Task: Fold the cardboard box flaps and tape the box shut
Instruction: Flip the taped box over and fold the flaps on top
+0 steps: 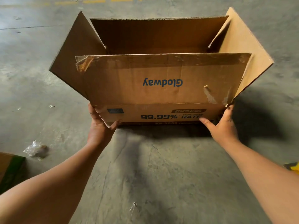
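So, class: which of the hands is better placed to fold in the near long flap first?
Neither clearly: left hand and right hand each grip a lower near corner of the brown cardboard box, equally far below the flap.

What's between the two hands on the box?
Head view: between the left hand and right hand runs the cardboard box near wall, printed "99.99% RATE"; nothing else.

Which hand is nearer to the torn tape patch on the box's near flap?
Right. The right hand holds the corner just below the torn tape patch; the left hand holds the opposite corner.
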Available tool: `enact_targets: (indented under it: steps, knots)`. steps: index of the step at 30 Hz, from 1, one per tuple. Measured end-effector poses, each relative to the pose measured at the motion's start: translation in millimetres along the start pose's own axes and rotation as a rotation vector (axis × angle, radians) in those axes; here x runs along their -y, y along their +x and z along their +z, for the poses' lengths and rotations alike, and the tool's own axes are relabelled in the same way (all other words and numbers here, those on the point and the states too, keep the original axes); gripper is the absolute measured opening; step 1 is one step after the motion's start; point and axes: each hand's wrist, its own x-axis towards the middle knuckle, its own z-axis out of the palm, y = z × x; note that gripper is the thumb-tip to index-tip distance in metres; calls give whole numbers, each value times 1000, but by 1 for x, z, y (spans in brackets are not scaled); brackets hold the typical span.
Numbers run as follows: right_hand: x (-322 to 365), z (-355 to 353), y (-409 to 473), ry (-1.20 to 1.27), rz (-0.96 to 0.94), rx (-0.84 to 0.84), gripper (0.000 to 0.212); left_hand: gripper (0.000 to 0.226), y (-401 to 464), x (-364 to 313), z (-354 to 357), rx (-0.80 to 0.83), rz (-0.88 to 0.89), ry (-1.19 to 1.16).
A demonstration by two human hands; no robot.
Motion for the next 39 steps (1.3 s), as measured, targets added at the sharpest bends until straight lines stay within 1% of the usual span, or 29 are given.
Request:
enact_targets:
  steps: [4,9,13,17,21,24,26,29,31,36,39]
  knots:
    - [-6,2,-4,0,-34,18,114,129,-2,5,4,7,-2,-15]
    - [-9,5,-9,-32,-33,61,123,132,-9,-1,1,42,1,-18]
    - [-12,6,-12,-39,-49,72,126,132,-14,-3,-5,70,13,26]
    - [-10,2,-12,-66,-51,75,122,131,-15,-10,-13,77,25,63]
    - [-4,-10,-11,-105,-53,75,113,123,-16,-20,-28,77,38,91]
    - [2,-19,-15,-133,-48,-10,106,112,-15,-33,-40,49,65,60]
    - [8,-24,-22,-104,-66,-88,99,108,-14,-44,-49,21,72,56]
    - [25,-36,-34,8,-138,-196,86,103,-8,-61,-65,-11,75,-1]
    - [42,-45,-40,24,-209,-224,79,99,-4,-73,-77,-41,79,-48]
    - [110,-62,-35,-67,-566,-204,64,84,9,-96,-101,-108,83,-166]
    - [156,-63,-22,-188,-710,-172,59,73,14,-113,-106,-146,93,-197]
